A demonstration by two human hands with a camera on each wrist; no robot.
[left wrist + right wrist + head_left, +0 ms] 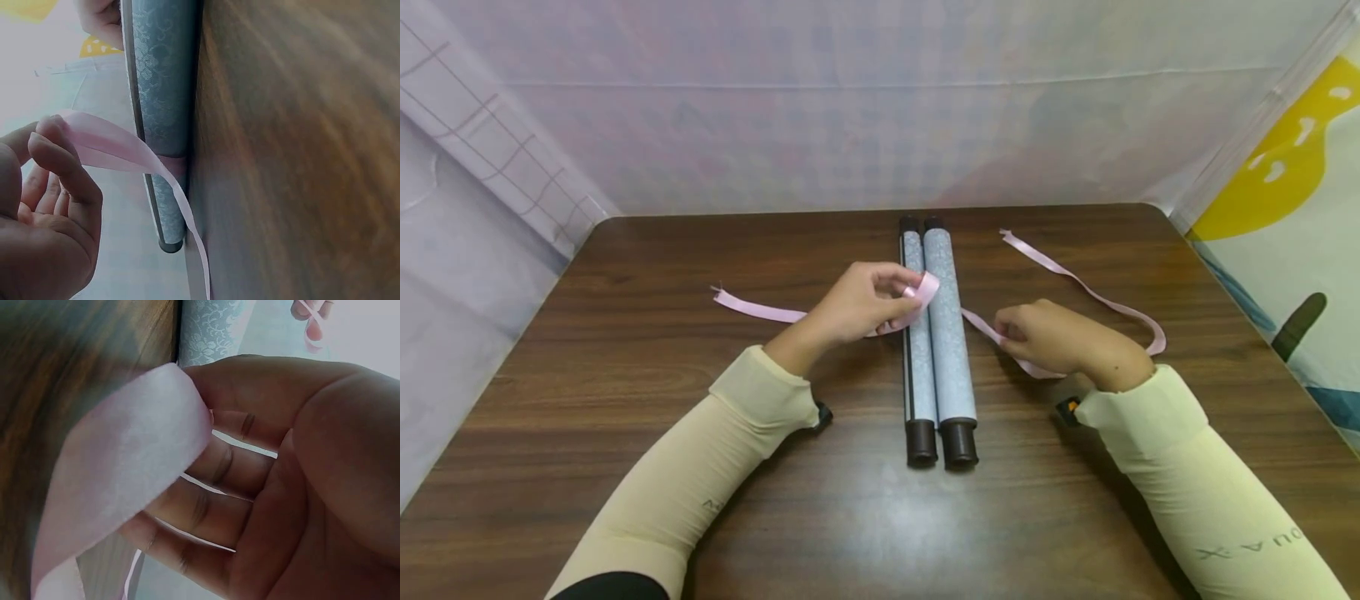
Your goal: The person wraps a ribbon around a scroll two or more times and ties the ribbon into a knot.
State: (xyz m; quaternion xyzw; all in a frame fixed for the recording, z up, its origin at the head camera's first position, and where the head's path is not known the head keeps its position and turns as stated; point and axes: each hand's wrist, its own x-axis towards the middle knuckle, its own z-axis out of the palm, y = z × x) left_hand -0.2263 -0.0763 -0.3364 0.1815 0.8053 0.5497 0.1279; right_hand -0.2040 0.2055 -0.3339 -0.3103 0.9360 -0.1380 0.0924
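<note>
Where the brown wood-grain worktop point(662, 417) carries the goods, two pale blue rolls lie side by side, patterned with flowers; the left roll point(919, 367) is the narrower and has a dark strip along its outer edge; the right roll point(952, 358) is thicker; both have dark end caps point(959, 444). Pink ribbon point(763, 312), satiny, shows on either side of the rolls; its left stretch ends in a frayed tip on the worktop; its right stretch leaves the right roll's edge, meets the right hand point(1051, 337) and curves on to a loose far end. The left hand point(859, 304) has its fingers point(65, 169) pinching a raised bend of ribbon above the left roll; the right hand's fingers point(200, 509) pinch the ribbon beside the right roll. Cream sleeves point(700, 467) cover both arms; a pale checked sheet point(880, 125) hangs behind.
</note>
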